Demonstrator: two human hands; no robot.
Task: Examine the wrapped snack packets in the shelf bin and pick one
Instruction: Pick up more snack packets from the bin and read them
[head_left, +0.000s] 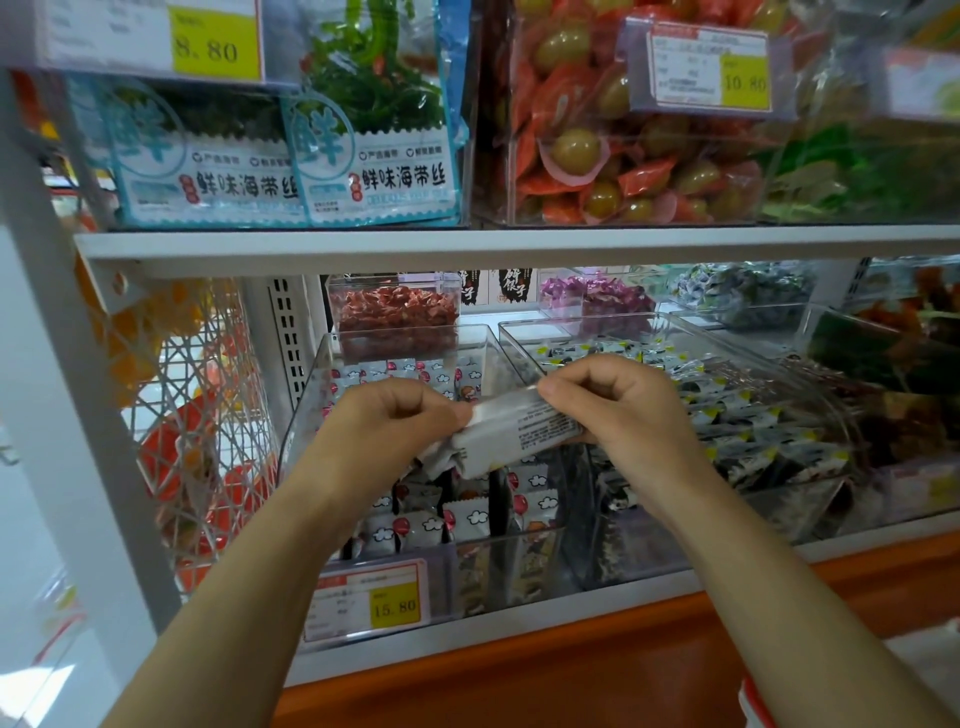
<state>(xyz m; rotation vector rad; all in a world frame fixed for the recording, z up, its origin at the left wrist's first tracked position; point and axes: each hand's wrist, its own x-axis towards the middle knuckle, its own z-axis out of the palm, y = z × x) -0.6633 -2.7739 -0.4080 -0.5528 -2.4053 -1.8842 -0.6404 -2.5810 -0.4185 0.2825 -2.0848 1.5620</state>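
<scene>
I am pinching the packet by its 2 ends with left hand and right hand, judging it light, soft, slippery.

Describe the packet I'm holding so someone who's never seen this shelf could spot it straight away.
On the lower shelf, find the clear bin with the yellow 15.80 price tag. Just above it, the left hand and right hand pinch one packet by its ends. It shows a plain silvery-white back with small black print, while the binned packets show clouds and red shapes.
</scene>
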